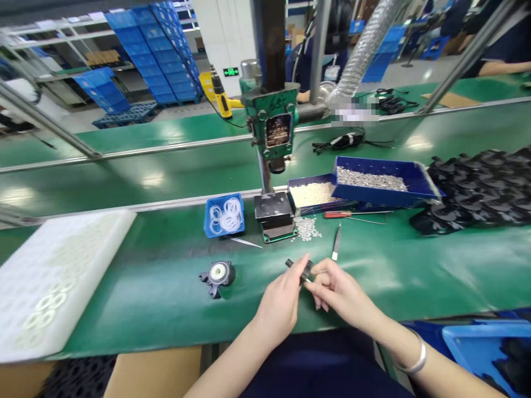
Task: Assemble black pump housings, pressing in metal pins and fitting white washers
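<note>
A small black part [307, 271] is held low over the green bench, between my two hands. My left hand [280, 301] is wrapped along its left side, and a dark end of the part sticks out beyond the fingers. On the other side, the thumb and fingers of my right hand [342, 290] pinch it. Much of the part is hidden by the fingers, so its exact kind cannot be made out. Left of my hands, a black housing with a white ring [218, 272] rests on the bench. Tweezers [336, 243] lie just beyond my right hand.
A green press [271, 121] stands ahead, with loose small metal pieces [307, 228] beside its base. Around it are a blue tray of white rings [226, 215], parts bins [385, 193] and a red screwdriver [338, 214]. A white foam board [89, 249] lies left, black parts [481, 193] right.
</note>
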Demonstrator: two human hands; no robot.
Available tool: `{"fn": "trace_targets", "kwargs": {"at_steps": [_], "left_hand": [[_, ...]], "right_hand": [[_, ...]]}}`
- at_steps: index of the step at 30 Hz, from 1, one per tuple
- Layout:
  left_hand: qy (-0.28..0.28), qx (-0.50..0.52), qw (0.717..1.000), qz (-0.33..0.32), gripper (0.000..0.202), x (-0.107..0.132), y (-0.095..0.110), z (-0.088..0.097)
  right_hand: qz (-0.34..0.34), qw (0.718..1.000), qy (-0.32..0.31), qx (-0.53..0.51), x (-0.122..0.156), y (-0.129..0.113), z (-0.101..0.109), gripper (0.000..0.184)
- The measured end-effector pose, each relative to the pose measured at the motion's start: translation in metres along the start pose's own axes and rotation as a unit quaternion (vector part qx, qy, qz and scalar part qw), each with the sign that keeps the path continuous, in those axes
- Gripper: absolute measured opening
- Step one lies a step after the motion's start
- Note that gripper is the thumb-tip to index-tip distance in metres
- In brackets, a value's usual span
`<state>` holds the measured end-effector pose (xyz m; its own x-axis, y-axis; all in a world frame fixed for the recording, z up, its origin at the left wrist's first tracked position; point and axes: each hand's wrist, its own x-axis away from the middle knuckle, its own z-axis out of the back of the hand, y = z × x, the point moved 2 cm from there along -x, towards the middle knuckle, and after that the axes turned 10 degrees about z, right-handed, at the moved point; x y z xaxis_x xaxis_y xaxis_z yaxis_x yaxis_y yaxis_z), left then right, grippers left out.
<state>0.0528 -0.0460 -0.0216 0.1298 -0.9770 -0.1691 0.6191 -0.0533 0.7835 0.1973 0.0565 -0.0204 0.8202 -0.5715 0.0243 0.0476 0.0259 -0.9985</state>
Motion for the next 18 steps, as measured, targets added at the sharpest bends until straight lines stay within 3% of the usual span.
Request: {"fn": "trace_targets", "kwargs": {"at_steps": [2, 5, 10, 12, 15, 17, 18], "left_hand": [[-0.008, -0.022, 1.000, -0.014, 0.066, 0.003, -0.001, 0.007], [0.004, -0.076, 0.997, -0.031, 0.054, 0.008, 0.003, 0.018], [-0.035, -0.154, 0.986, -0.045, 0.054, 0.016, 0.019, 0.034], [-0.018, -0.218, 0.976, 0.004, 0.070, 0.022, 0.014, 0.051], [0.032, -0.327, 0.930, 0.162, 0.108, 0.041, -0.017, 0.090], [0.029, -0.364, 0.903, 0.226, 0.118, 0.056, -0.042, 0.116], [0.010, -0.357, 0.903, 0.239, 0.117, 0.061, -0.052, 0.125]], "right_hand": [[-0.056, 0.985, -0.015, -0.160, 0.000, 0.001, 0.004, 0.035], [-0.098, 0.945, -0.071, -0.302, 0.001, -0.001, 0.008, 0.050], [-0.157, 0.913, -0.123, -0.355, 0.005, 0.009, 0.001, 0.030], [-0.172, 0.905, -0.143, -0.362, 0.006, 0.014, -0.001, 0.029], [-0.167, 0.904, -0.140, -0.368, 0.008, 0.018, 0.007, 0.028], [-0.154, 0.909, -0.118, -0.369, 0.008, 0.019, 0.018, 0.024], [-0.147, 0.911, -0.109, -0.369, 0.008, 0.019, 0.023, 0.022]]}}
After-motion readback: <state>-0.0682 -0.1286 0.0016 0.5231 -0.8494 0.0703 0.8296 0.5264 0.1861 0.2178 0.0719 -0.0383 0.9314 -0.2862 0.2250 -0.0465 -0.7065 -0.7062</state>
